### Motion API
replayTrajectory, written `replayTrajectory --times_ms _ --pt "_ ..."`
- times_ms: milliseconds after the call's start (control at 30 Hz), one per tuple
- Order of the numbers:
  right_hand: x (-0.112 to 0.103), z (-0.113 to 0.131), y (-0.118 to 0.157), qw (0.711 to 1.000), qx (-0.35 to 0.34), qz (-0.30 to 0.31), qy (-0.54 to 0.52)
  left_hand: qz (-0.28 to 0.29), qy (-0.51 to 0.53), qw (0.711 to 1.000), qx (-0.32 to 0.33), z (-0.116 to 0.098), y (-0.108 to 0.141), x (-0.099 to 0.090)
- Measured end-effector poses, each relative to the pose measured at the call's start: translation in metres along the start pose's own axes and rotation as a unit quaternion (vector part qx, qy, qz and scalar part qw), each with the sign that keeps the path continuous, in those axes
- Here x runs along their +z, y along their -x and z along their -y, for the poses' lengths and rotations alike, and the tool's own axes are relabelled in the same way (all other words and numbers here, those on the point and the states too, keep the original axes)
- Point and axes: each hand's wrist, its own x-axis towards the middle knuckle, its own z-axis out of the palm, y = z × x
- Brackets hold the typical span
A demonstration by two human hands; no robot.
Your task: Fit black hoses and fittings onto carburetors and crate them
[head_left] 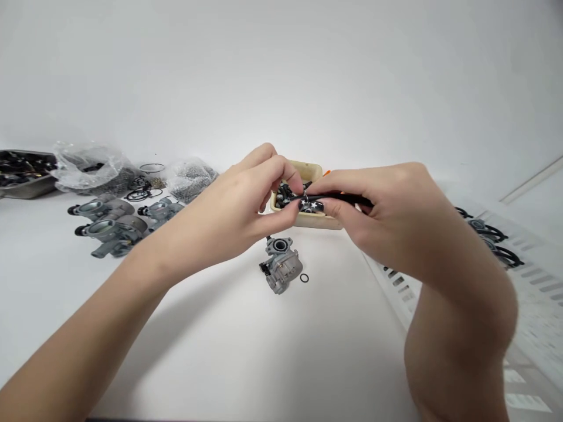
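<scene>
Both my hands are raised over the table, their fingertips meeting in front of a cream plastic bin (319, 221) of small dark parts. In my right hand (378, 196) is a black rubber hose (341, 197), gripped between thumb and fingers. My left hand (259, 196) pinches at the hose's near end, where a small shiny metal clip (305, 196) shows; the fingertips partly hide it. Below them a grey metal carburetor (285, 266) rests on the white table, a black O-ring (304, 278) lying beside it, apart from it.
Several more carburetors (109, 228) stand at the left. Behind them are plastic bags (90, 167) of small parts, loose black rings (139, 193) and a metal tray (33, 186). A white slotted basket (402, 293) at the right holds carburetors with black hoses (495, 234).
</scene>
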Motion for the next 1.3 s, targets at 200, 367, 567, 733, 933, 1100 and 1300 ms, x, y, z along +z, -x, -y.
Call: replayTrajectory --times_ms 200,367,567,733,933,1100,1300 --pt "0.010 -0.009 -0.001 0.995 -0.028 0.092 0.025 0.142 0.027 0.988 -0.049 0.014 -0.001 0.013" --pt "0.032 -0.004 0.002 0.974 -0.006 0.225 -0.005 0.336 0.072 0.936 -0.076 0.022 -0.001 0.019" --pt "0.044 -0.018 0.008 0.977 0.044 0.208 -0.015 0.311 -0.008 0.946 -0.091 0.043 -0.002 0.031" --pt "0.048 -0.022 0.004 0.970 0.051 0.236 0.030 0.332 -0.030 0.935 -0.118 0.047 -0.004 0.050" --pt "0.046 -0.019 -0.006 0.924 0.115 0.358 0.073 0.420 -0.021 0.903 -0.092 0.053 -0.006 0.065" --pt "0.044 -0.021 -0.009 0.912 0.117 0.380 0.104 0.420 -0.004 0.906 -0.050 0.061 -0.006 0.069" --pt "0.050 -0.032 -0.013 0.892 0.111 0.429 0.091 0.419 -0.023 0.905 -0.061 0.068 -0.007 0.073"
